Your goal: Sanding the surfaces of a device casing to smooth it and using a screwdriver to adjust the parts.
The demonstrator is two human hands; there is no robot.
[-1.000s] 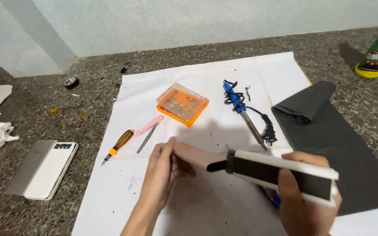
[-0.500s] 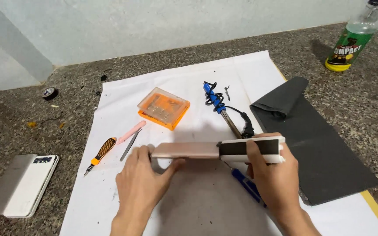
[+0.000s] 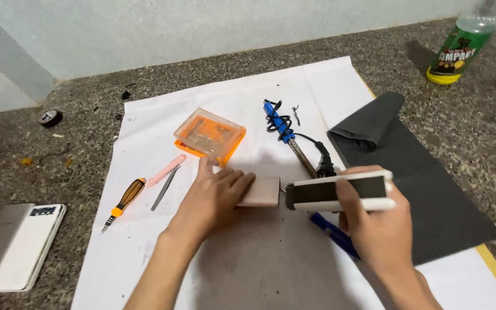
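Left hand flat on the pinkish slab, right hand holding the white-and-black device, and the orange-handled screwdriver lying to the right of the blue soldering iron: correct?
Not quite. In the head view the orange-handled screwdriver lies to the left of the blue soldering iron. The rest holds: left hand on the pinkish slab, right hand holding the white-and-black device.

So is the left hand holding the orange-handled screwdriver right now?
No, the left hand lies flat on a pinkish device, while the orange-handled screwdriver lies untouched on the white paper further left.
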